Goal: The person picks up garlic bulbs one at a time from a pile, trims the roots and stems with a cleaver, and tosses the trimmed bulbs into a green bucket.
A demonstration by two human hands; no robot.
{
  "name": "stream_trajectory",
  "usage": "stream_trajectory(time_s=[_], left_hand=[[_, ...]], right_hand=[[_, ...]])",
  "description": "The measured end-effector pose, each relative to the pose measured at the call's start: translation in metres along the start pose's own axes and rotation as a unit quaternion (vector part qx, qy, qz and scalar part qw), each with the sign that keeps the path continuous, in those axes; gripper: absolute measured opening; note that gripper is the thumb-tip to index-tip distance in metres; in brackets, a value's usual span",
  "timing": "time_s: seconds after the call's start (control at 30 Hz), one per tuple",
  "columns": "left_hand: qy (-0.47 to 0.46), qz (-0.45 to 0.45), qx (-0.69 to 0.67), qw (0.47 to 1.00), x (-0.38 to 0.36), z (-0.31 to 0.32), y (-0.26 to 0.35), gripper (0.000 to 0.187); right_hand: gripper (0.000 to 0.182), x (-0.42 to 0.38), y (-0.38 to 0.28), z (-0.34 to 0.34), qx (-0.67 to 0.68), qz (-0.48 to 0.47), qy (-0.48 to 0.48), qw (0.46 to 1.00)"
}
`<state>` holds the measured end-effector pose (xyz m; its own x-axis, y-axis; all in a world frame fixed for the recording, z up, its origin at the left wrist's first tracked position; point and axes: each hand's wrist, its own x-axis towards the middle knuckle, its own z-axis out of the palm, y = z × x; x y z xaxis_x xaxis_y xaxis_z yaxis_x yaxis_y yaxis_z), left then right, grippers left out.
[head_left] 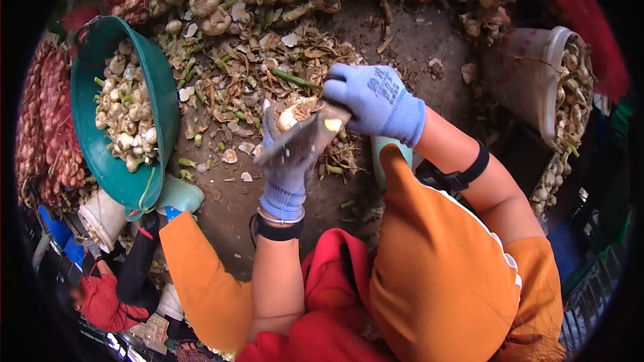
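Note:
My right hand (372,97), in a blue knit glove, is closed around what looks like a broad, dark-bladed knife (295,147). Motion smears the blade, which slants down to the left across my other hand. My left hand (283,184), gloved the same way, is partly hidden behind that blade. A pale garlic bulb (288,118) with dry skin shows at its fingers, and a green stem (295,80) points up-left from near my right hand. Peeled-off skins and stem cuttings (228,87) lie on the ground beyond both hands.
A tilted green tub (79,104) of trimmed garlic stands at left, beside red mesh sacks (50,114). At right a white bucket (526,70) leans, full of garlic. Untrimmed bulbs (204,1) are heaped at the far side. A person in red (111,302) sits at lower left.

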<state>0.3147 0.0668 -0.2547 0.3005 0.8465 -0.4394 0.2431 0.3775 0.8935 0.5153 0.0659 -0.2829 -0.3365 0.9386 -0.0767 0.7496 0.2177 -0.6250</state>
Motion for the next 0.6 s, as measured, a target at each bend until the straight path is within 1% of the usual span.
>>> stream_trajectory(time_s=[0.03,0.07,0.1,0.13,0.17,0.2,0.23,0.27,0.3,0.33,0.37,0.4,0.43,0.5,0.53,0.57,0.6], left_hand=[[-0.011,-0.034,-0.025,0.999,-0.001,0.002,0.009,0.072],[-0.022,-0.067,-0.048,0.996,-0.004,0.004,0.013,0.070],[-0.022,0.031,-0.034,0.999,-0.010,0.011,-0.002,0.061],[-0.011,0.021,-0.098,0.995,-0.012,0.019,-0.003,0.066],[0.003,0.017,-0.160,0.987,-0.007,0.022,-0.005,0.071],[0.031,0.123,0.027,0.992,0.004,0.016,-0.015,0.077],[0.052,0.225,0.208,0.951,0.015,0.009,-0.028,0.084],[0.051,0.201,0.256,0.944,0.018,0.006,-0.039,0.094],[0.053,0.096,-0.015,0.994,0.021,0.015,-0.043,0.087],[0.076,0.024,-0.191,0.978,0.020,0.012,-0.049,0.080],[0.097,-0.053,-0.356,0.928,0.016,0.005,-0.047,0.073],[0.091,-0.130,-0.214,0.964,0.012,-0.010,-0.041,0.052],[0.092,-0.129,-0.214,0.964,0.010,-0.013,-0.035,0.052],[0.051,-0.004,-0.266,0.963,0.012,-0.016,-0.024,0.034],[0.083,0.044,-0.357,0.929,0.018,-0.021,-0.019,0.027],[0.073,-0.011,-0.493,0.867,0.025,-0.039,-0.015,0.032],[0.068,-0.053,-0.575,0.813,0.026,-0.050,-0.013,0.025]], right_hand=[[0.027,0.002,0.008,0.007,0.009,0.025,0.006,1.000],[0.018,0.011,0.024,0.021,-0.023,0.146,-0.029,0.989],[0.020,0.011,0.048,0.027,-0.016,0.228,-0.026,0.973],[0.024,0.004,0.054,0.026,0.105,0.275,-0.025,0.955],[0.029,0.006,0.059,0.026,0.223,0.311,-0.024,0.923],[0.028,0.010,0.047,0.024,0.363,0.325,-0.057,0.872],[0.029,0.010,0.033,0.023,0.492,0.334,-0.085,0.799],[0.030,0.012,0.018,0.020,0.515,0.300,-0.077,0.799],[0.030,0.016,0.007,0.016,0.533,0.276,-0.085,0.796],[0.031,0.018,0.002,0.013,0.457,0.212,-0.054,0.862],[0.032,0.018,-0.003,0.014,0.380,0.146,-0.022,0.913],[0.033,0.020,-0.002,0.019,0.251,0.029,0.041,0.967],[0.033,0.023,0.006,0.024,0.251,0.028,0.042,0.967],[0.033,0.035,0.012,0.017,0.142,0.159,-0.048,0.976],[0.031,0.032,0.015,0.009,0.281,0.289,-0.088,0.911],[0.028,0.028,0.022,0.019,0.343,0.263,-0.018,0.901],[0.026,0.029,0.014,0.010,0.272,0.202,0.015,0.941]])
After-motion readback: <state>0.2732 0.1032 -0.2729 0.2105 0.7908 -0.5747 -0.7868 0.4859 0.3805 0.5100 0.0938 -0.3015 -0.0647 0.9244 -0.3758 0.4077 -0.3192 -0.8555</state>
